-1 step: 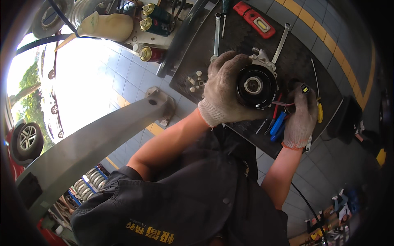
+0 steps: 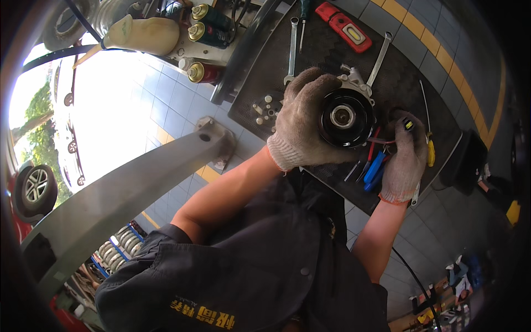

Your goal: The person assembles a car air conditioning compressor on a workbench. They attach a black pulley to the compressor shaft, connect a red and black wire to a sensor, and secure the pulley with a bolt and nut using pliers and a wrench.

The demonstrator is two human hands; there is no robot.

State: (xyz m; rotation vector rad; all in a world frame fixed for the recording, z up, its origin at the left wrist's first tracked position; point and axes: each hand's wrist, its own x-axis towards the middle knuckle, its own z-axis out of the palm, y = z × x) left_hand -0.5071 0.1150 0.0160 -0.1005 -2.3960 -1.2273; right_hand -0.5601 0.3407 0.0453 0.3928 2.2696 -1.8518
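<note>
My left hand point(image 2: 298, 124), in a grey knit glove, is wrapped round the near left side of an air-conditioning compressor point(image 2: 343, 117). Its round black pulley faces up, with a bare metal hub in the middle. To the right, my gloved right hand point(image 2: 405, 160) is closed on a small black wire connector point(image 2: 409, 125) with a yellow-green insert. A thin reddish lead point(image 2: 380, 141) runs between the compressor and that hand. Blue-handled pliers point(image 2: 375, 167) lie between the two hands, partly covered. The fingertips beneath the pulley are hidden.
On the black mat point(image 2: 332, 50) lie a combination wrench point(image 2: 292, 50), another wrench point(image 2: 380, 58), a red work light point(image 2: 344, 27), a yellow-handled screwdriver point(image 2: 430, 152) and a clutch plate point(image 2: 267, 109). Spray cans point(image 2: 207, 34) stand at upper left. A grey lift arm point(image 2: 133, 171) slants across the left.
The connector has tilted and shifted slightly down and left within my right fingers. My left hand and the compressor have barely moved.
</note>
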